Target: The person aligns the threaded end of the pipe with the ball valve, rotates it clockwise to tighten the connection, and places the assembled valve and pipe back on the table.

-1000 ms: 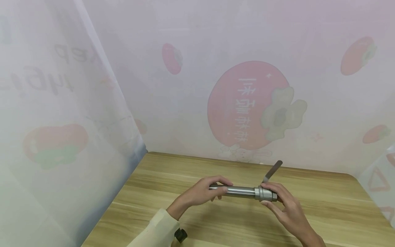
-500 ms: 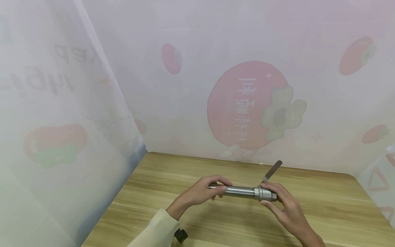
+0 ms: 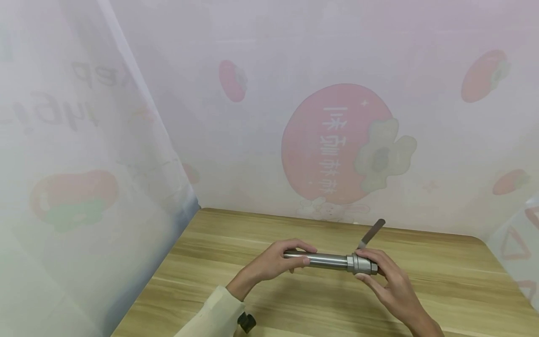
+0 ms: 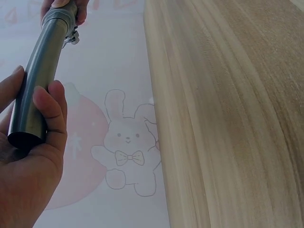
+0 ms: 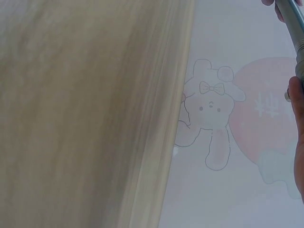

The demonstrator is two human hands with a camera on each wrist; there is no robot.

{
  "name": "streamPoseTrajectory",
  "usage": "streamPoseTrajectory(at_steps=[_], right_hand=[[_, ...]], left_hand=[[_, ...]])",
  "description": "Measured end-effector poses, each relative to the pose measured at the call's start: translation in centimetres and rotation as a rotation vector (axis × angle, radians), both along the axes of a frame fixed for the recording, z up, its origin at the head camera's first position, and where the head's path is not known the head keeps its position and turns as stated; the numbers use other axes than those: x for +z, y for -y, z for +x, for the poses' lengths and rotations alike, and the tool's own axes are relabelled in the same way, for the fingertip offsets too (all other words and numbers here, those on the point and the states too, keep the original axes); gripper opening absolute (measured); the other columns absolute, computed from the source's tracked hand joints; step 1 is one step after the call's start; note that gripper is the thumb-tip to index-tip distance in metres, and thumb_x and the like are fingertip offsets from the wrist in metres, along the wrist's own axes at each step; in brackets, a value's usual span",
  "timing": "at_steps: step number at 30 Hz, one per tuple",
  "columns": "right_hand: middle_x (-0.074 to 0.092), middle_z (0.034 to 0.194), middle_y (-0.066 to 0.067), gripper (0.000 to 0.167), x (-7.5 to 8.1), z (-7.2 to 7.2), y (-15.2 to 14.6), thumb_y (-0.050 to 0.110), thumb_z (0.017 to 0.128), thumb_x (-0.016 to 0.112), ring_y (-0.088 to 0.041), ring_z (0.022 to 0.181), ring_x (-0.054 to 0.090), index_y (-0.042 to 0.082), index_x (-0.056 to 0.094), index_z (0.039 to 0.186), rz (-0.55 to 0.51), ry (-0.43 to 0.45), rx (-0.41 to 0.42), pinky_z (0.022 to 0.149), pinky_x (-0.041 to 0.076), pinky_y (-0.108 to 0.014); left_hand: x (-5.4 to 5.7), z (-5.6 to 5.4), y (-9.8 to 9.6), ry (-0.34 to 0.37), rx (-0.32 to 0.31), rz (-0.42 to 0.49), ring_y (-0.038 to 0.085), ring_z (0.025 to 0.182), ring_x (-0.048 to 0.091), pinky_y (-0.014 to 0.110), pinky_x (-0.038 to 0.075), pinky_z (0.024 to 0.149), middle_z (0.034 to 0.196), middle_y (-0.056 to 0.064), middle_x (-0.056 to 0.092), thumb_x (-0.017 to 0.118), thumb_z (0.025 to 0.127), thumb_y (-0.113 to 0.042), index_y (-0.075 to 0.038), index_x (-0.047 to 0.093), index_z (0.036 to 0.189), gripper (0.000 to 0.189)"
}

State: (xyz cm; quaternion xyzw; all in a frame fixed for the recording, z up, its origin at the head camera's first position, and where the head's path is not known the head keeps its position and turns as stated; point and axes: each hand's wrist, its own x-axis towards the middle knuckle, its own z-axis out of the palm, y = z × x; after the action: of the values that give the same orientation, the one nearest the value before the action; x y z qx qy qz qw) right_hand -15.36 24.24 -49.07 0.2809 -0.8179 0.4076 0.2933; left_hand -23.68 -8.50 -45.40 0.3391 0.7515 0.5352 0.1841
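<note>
A smooth steel pipe [image 3: 328, 260] runs nearly level above the table in the head view, joined at its right end to a metal ball valve [image 3: 361, 264]. From the valve a dark lever handle [image 3: 374, 231] slants up and away to the right. My left hand [image 3: 273, 263] grips the pipe near its left end, thumb on the near side; the left wrist view shows the fingers of that hand [image 4: 40, 142] curled round the pipe [image 4: 40, 71]. My right hand [image 3: 393, 285] pinches the valve between thumb and fingers. Only an edge of the right hand [image 5: 298, 128] shows in the right wrist view.
The wood-grain table [image 3: 202, 262] lies beneath both hands. A pale printed curtain [image 3: 252, 154] stands behind its far edge, with another curtain [image 3: 76, 257] along the left side. A small black object [image 3: 246, 322] sits at the left cuff.
Both hands keep their hold on the pipe and valve, nearly in place. The left thumb has shifted very slightly on the pipe. The head view has drifted a little.
</note>
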Motion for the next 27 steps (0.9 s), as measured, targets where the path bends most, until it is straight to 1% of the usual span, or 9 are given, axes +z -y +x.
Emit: streamPoseTrajectory(at_steps=[3,5,10,13,14,16,21,23,27], right_hand=[[0.068,0.133,-0.009,0.074,-0.02,0.03,0.01,-0.019,0.076,0.087,0.004,0.118,0.065,0.003,0.066,0.143,-0.001,0.008,-0.001,0.09,0.059,-0.012],[0.068,0.133,-0.01,0.074,-0.03,0.05,0.01,-0.019,0.076,0.087,0.004,0.117,0.065,0.003,0.066,0.143,-0.004,0.011,-0.002,0.09,0.059,-0.012],[0.068,0.134,-0.011,0.074,-0.05,0.04,0.01,-0.02,0.076,0.087,0.004,0.117,0.065,0.003,0.066,0.143,-0.01,0.008,-0.005,0.088,0.059,-0.012],[0.068,0.134,-0.01,0.074,-0.01,0.0,0.04,-0.02,0.076,0.087,0.004,0.118,0.064,0.003,0.066,0.143,-0.013,0.006,-0.009,0.088,0.059,-0.012],[0.068,0.134,-0.01,0.074,0.0,-0.01,0.04,-0.02,0.075,0.087,0.004,0.118,0.064,0.004,0.066,0.143,-0.015,0.006,-0.011,0.088,0.059,-0.012],[0.068,0.135,-0.01,0.075,0.01,-0.05,0.04,-0.02,0.075,0.087,0.004,0.119,0.064,0.003,0.067,0.142,-0.017,0.001,-0.01,0.089,0.059,-0.012],[0.068,0.135,-0.011,0.075,0.02,-0.14,0.0,-0.022,0.073,0.087,0.004,0.121,0.064,0.002,0.067,0.142,-0.019,-0.02,0.001,0.089,0.058,-0.011],[0.068,0.135,-0.012,0.075,0.01,-0.13,-0.03,-0.022,0.073,0.086,0.004,0.121,0.064,0.001,0.066,0.142,-0.023,-0.025,0.007,0.09,0.058,-0.011],[0.068,0.135,-0.013,0.075,0.01,-0.13,-0.1,-0.023,0.073,0.086,0.004,0.122,0.064,0.0,0.066,0.141,-0.032,-0.029,0.018,0.091,0.058,-0.012]], left_hand=[[-0.07,0.02,-0.02,-0.004,0.007,0.003,0.008,0.09,0.063,0.033,0.058,0.076,0.135,-0.001,0.073,0.073,0.107,-0.03,-0.024,0.073,0.14,0.034],[-0.14,0.04,-0.04,0.006,0.014,0.009,0.007,0.093,0.066,0.032,0.06,0.078,0.136,-0.002,0.073,0.075,0.105,-0.029,-0.026,0.073,0.14,0.035],[-0.25,0.12,-0.04,0.092,0.051,0.07,0.014,0.109,0.073,0.03,0.062,0.091,0.138,0.0,0.071,0.082,0.1,-0.025,-0.025,0.071,0.14,0.041],[-0.17,0.25,-0.03,0.146,0.065,0.111,0.016,0.114,0.071,0.03,0.061,0.095,0.137,0.002,0.071,0.084,0.098,-0.022,-0.019,0.071,0.14,0.044],[-0.16,0.29,-0.04,0.163,0.062,0.121,0.016,0.115,0.071,0.031,0.06,0.096,0.137,0.003,0.071,0.083,0.098,-0.022,-0.016,0.07,0.141,0.045],[-0.12,0.35,-0.02,0.189,0.062,0.132,0.017,0.115,0.07,0.032,0.059,0.098,0.137,0.004,0.07,0.081,0.1,-0.023,-0.014,0.07,0.141,0.043],[-0.11,0.35,0.2,0.223,0.071,0.125,0.021,0.116,0.065,0.037,0.052,0.103,0.141,0.003,0.066,0.071,0.107,-0.031,-0.021,0.071,0.139,0.033],[-0.13,0.32,0.29,0.241,0.07,0.131,0.021,0.117,0.063,0.038,0.05,0.105,0.143,0.004,0.064,0.069,0.109,-0.032,-0.02,0.071,0.14,0.033],[-0.23,0.29,0.39,0.27,0.05,0.16,0.02,0.121,0.062,0.036,0.049,0.108,0.147,0.008,0.061,0.069,0.109,-0.026,-0.013,0.067,0.144,0.037]])
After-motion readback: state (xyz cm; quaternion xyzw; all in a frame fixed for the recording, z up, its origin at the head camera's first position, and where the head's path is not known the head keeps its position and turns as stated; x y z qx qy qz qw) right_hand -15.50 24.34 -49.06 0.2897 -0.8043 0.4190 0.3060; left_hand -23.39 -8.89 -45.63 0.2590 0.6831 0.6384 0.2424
